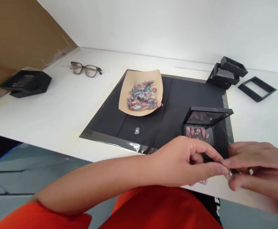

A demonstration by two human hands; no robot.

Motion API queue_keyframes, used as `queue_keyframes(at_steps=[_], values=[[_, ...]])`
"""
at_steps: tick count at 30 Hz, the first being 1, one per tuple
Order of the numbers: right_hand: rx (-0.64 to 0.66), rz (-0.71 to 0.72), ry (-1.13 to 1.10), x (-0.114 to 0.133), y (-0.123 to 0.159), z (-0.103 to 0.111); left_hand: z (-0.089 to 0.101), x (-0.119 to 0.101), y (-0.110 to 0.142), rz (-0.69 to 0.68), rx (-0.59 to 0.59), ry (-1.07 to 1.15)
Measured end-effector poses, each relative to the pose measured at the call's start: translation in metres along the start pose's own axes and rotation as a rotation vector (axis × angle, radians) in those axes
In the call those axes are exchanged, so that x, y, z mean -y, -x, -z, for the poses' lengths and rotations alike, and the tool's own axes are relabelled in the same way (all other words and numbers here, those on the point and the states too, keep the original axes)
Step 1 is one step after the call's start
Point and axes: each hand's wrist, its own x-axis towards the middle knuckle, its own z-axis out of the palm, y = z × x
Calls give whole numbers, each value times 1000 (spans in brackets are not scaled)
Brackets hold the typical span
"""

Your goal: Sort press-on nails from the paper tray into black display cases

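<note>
My left hand (184, 162) reaches in from the left, its thumb and forefinger pinched together at a small glossy false nail (229, 175). From the right, my right hand (260, 168) closes its thumb and fingertip on the same nail. Part of another decorated nail (203, 182) shows beneath my left hand; I cannot tell what supports it. Just behind the hands stands a black hinged case (209, 117) with its lid raised. Pinkish false nails (197, 133) lie in a row inside, the front of the case hidden by my left hand.
A tan paper tray (125, 86) of mixed false nails sits on a black mat (172, 95), with one loose pale nail (137, 130) before it. Black frames (234, 66) are stacked at the back right, another frame (257, 89) beside them. Glasses (86, 69) and black cases (29, 82) lie left.
</note>
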Motion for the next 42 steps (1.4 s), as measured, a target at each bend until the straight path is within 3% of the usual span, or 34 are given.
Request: queue_keyframes(at_steps=[6, 11, 19, 26, 28, 31, 33, 37, 42], values=[[-76, -76, 30, 4, -2, -4, 4, 3, -3, 14, 45, 99], [-51, -19, 93, 1, -4, -6, 7, 4, -7, 24, 122, 163], [-63, 7, 167, 3, -1, -4, 4, -2, -4, 75, 62, 178], [-86, -13, 181, 7, 0, -6, 6, 2, -6, 23, 94, 173], [-104, -59, 154, 6, 1, -5, 3, 2, -4, -10, 40, 162], [-187, -169, 154, 2, 2, -3, -3, 1, 0, -146, -168, 153], [-162, -210, 198, -4, 2, -2, -6, 0, 1, -265, -263, 176], [61, -214, 377, -19, 0, -2, -8, 0, 1, -414, -305, 215], [120, -262, 454, -22, -2, -2, -6, 6, 0, -458, -301, 173]])
